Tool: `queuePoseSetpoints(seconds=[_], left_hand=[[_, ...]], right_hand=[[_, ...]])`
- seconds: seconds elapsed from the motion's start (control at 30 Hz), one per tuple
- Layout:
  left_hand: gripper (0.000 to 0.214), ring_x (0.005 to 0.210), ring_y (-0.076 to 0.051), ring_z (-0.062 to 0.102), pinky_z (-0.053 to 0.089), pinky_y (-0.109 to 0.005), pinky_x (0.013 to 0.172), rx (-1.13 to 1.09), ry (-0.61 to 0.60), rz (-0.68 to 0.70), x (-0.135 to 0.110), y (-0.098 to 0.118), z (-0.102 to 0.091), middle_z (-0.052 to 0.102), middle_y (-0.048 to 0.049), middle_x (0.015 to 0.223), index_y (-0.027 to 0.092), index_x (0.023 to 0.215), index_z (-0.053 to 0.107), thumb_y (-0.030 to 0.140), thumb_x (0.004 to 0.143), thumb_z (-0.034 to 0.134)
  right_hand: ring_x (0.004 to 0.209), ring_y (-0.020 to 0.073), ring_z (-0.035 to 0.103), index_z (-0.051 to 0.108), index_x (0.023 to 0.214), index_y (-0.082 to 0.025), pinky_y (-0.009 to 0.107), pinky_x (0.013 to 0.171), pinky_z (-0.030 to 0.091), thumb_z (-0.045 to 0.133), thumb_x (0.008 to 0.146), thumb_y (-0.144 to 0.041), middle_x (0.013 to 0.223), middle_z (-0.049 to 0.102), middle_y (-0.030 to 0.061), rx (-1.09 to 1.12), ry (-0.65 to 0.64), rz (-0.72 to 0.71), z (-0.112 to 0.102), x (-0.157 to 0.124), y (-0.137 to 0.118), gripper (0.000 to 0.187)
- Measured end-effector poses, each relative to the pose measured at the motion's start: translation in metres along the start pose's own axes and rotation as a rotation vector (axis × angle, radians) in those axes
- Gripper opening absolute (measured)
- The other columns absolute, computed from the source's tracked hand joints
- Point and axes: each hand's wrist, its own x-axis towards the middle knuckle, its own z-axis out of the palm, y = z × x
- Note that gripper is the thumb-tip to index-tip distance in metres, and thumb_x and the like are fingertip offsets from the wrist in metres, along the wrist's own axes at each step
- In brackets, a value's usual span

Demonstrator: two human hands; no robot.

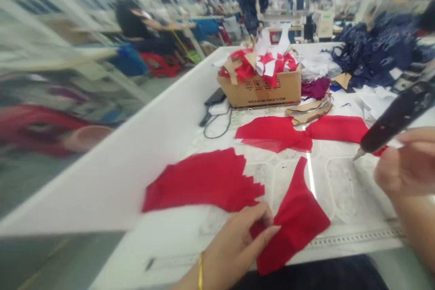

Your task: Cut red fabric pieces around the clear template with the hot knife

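Observation:
My left hand (238, 240) pinches the near corner of a red fabric piece (299, 217) that lies on the white table (176, 145) close to its front edge. A fanned stack of red fabric pieces (204, 181) lies just to the left of it. My right hand (404, 167) is closed round a dark pen-shaped tool (397, 118), whose metal tip points down and left, above the table surface. The tool and the right hand are blurred.
More red pieces (275, 133) lie farther back, with brown paper patterns (311, 111) beside them. A cardboard box (261, 88) holds red and white scraps. A black cable (217, 122) trails left of the box. Dark blue cloth (374, 54) is heaped at the back right. People work behind.

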Motion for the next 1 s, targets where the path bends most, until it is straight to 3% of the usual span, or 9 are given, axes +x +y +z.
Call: queuePoseSetpoints(seconds=[0.17,0.3,0.43,0.6,0.7,0.77,0.83,0.9,1.0], left_hand=[[0.032,0.063,-0.015,0.05,0.043,-0.026,0.064,-0.056,0.014,-0.1,-0.023,-0.007,-0.011,0.057,0.0024,0.067,0.021,0.071,0.051,0.046,0.09,0.052],[0.03,0.064,-0.014,0.048,0.043,-0.026,0.066,-0.083,0.023,-0.125,-0.037,-0.012,-0.016,0.055,0.0033,0.067,0.021,0.072,0.052,0.046,0.088,0.053],[0.028,0.067,-0.015,0.052,0.044,-0.026,0.067,-0.087,0.033,-0.156,-0.049,-0.022,-0.022,0.058,0.0026,0.069,0.021,0.072,0.053,0.045,0.087,0.055],[0.015,0.08,-0.018,0.063,0.049,-0.028,0.076,0.115,0.038,-0.099,-0.057,-0.051,-0.056,0.069,-0.0002,0.086,0.022,0.093,0.064,0.034,0.088,0.056],[0.022,0.089,-0.021,0.067,0.051,-0.033,0.082,0.443,0.254,0.023,-0.057,-0.067,-0.092,0.073,-0.0048,0.098,0.021,0.109,0.066,0.029,0.092,0.053],[0.02,0.089,-0.024,0.066,0.05,-0.036,0.081,0.734,0.456,0.111,-0.055,-0.074,-0.115,0.072,-0.0069,0.093,0.02,0.102,0.068,0.025,0.095,0.051],[0.02,0.086,-0.026,0.064,0.049,-0.038,0.08,0.998,0.645,0.18,-0.053,-0.08,-0.13,0.069,-0.0078,0.086,0.02,0.094,0.069,0.021,0.096,0.049],[0.021,0.086,-0.026,0.062,0.048,-0.039,0.08,1.172,0.775,0.222,-0.051,-0.089,-0.136,0.067,-0.0085,0.085,0.02,0.09,0.069,0.017,0.096,0.049],[0.021,0.086,-0.026,0.06,0.047,-0.04,0.08,1.255,0.8,0.234,-0.049,-0.109,-0.129,0.067,-0.0095,0.086,0.019,0.086,0.068,0.012,0.093,0.05]], right_hand=[[0.081,0.0172,0.065,0.064,0.108,-0.021,0.025,0.061,0.042,0.056,0.097,-0.032,0.1,0.066,0.0066,-0.185,-0.372,-0.108,0.05,-0.015,-0.05,0.018],[0.088,0.0185,0.068,0.065,0.113,-0.021,0.027,0.062,0.04,0.054,0.098,-0.022,0.115,0.067,0.0074,-0.375,-0.715,-0.053,0.084,-0.004,-0.081,0.02],[0.085,0.0191,0.068,0.068,0.1,-0.019,0.027,0.058,0.036,0.059,0.094,-0.019,0.11,0.069,0.0071,-0.45,-0.844,-0.038,0.1,0.004,-0.089,0.01],[0.074,0.0164,0.066,0.064,0.091,-0.018,0.027,0.054,0.035,0.053,0.096,-0.017,0.1,0.069,0.0055,-0.436,-0.729,-0.088,0.097,0.008,-0.088,0.012],[0.061,0.0117,0.059,0.061,0.086,-0.019,0.024,0.051,0.039,0.057,0.095,-0.019,0.089,0.066,0.0021,-0.262,-0.333,-0.229,0.089,0.018,-0.095,0.009],[0.058,0.0095,0.056,0.059,0.086,-0.02,0.022,0.051,0.043,0.06,0.094,-0.016,0.086,0.064,0.001,-0.117,-0.052,-0.336,0.086,0.024,-0.105,0.009],[0.059,0.0083,0.056,0.058,0.088,-0.02,0.02,0.051,0.044,0.06,0.094,-0.012,0.086,0.063,0.0011,-0.025,0.107,-0.414,0.088,0.023,-0.116,0.011],[0.063,0.0081,0.059,0.058,0.09,-0.02,0.019,0.052,0.045,0.061,0.094,-0.01,0.087,0.063,0.0014,0.01,0.129,-0.488,0.096,0.015,-0.123,0.012],[0.067,0.0092,0.061,0.059,0.09,-0.019,0.02,0.052,0.042,0.054,0.096,-0.008,0.088,0.066,0.0022,-0.043,-0.05,-0.581,0.114,-0.007,-0.123,0.013]])
